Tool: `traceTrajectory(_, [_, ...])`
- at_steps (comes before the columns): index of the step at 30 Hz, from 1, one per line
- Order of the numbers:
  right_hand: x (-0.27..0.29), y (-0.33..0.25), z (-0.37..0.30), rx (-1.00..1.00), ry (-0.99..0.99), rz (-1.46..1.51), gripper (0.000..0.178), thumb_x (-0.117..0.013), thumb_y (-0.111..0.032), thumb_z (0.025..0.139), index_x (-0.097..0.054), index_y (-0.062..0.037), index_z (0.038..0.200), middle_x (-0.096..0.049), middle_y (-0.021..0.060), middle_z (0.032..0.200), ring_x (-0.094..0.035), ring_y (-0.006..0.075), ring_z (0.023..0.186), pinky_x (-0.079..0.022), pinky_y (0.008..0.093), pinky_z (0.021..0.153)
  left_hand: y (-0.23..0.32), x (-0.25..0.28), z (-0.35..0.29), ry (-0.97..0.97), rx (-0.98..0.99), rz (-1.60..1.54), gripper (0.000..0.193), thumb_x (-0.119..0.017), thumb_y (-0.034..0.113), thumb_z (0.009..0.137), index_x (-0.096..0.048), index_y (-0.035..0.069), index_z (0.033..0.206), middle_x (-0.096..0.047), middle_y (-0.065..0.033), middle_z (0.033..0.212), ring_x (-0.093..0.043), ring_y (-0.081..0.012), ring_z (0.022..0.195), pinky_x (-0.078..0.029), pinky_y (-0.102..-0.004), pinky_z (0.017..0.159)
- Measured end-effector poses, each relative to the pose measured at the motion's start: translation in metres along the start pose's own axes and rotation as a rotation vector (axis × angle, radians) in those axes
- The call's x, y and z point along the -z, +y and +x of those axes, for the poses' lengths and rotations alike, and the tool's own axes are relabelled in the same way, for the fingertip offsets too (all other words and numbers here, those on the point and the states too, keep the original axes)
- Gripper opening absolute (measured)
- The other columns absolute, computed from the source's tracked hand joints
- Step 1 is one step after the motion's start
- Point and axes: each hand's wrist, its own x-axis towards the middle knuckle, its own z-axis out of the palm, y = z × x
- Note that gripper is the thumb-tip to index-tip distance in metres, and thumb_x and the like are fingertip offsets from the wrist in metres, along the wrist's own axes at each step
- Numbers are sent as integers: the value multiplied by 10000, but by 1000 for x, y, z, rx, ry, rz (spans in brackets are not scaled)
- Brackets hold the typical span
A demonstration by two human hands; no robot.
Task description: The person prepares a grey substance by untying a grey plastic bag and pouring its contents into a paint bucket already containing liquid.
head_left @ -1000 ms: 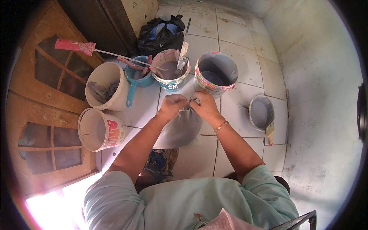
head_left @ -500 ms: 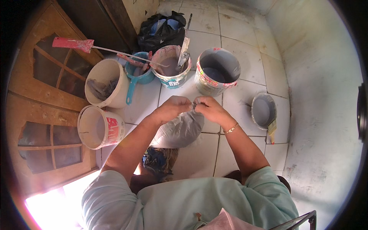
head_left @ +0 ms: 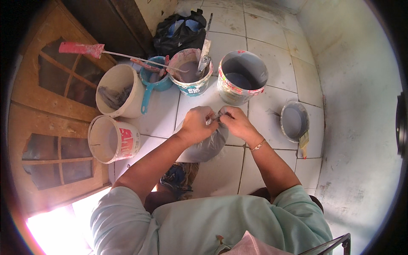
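Note:
A greyish plastic bag point(head_left: 208, 147) with something bulky inside rests low in front of me, its gathered top pointing up. My left hand point(head_left: 196, 124) is closed on the left side of the twisted neck, with a bit of plastic showing at the fingertips. On the other side of the neck, my right hand point(head_left: 236, 122) pinches the plastic between thumb and fingers. The two hands nearly touch. My left hand and forearm cover part of the bag, and its contents cannot be made out.
Ahead stand a pail of dark grey liquid point(head_left: 242, 78) and a paint pail point(head_left: 191, 72) with a roller point(head_left: 83, 49) and scraper. Leftward are a blue dipper point(head_left: 156, 80) and two pale buckets point(head_left: 123, 91). Rightward is a grey bowl point(head_left: 294, 121) with a brush point(head_left: 303, 144), near the wall.
My left hand has turned and curled more tightly at the bag's neck, covering more of the bag. The right hand stays pinched there, having shifted slightly right. The containers stand as before.

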Motion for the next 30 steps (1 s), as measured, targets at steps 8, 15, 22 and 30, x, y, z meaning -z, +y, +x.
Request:
traceTrajectory(8, [-6,15,-1,-11,50,68,223,-516,-172,778,-542,49,760,-549,152,645,-473,174,591,-410,349,582,3,-5,5,45,4,51,172,-641,139,718,-618,-8,804,-639,-153,744,-633,-232,700,-494,-324,637])
traceTrajectory(15, [0,28,-2,-91,44,138,185,-553,-163,770,-575,20,753,-580,88,671,-491,147,605,-414,321,564,-12,-4,18,-181,149,-194,202,-644,153,769,-635,-20,873,-645,-98,763,-594,-152,708,-471,-304,675])
traceTrajectory(22, [-4,34,-1,317,231,-91,216,-711,-147,713,-600,6,818,-604,149,783,-605,269,697,-483,335,628,-28,-9,23,-251,317,-494,250,-640,165,778,-631,-22,943,-615,-43,819,-543,-119,751,-433,-262,689])
traceTrajectory(30, [-21,38,1,146,327,-18,196,-661,-129,751,-589,18,858,-615,189,794,-616,294,694,-479,344,607,-27,-3,30,-258,287,-318,249,-631,186,777,-637,-19,918,-620,-74,774,-551,-136,716,-448,-290,673])
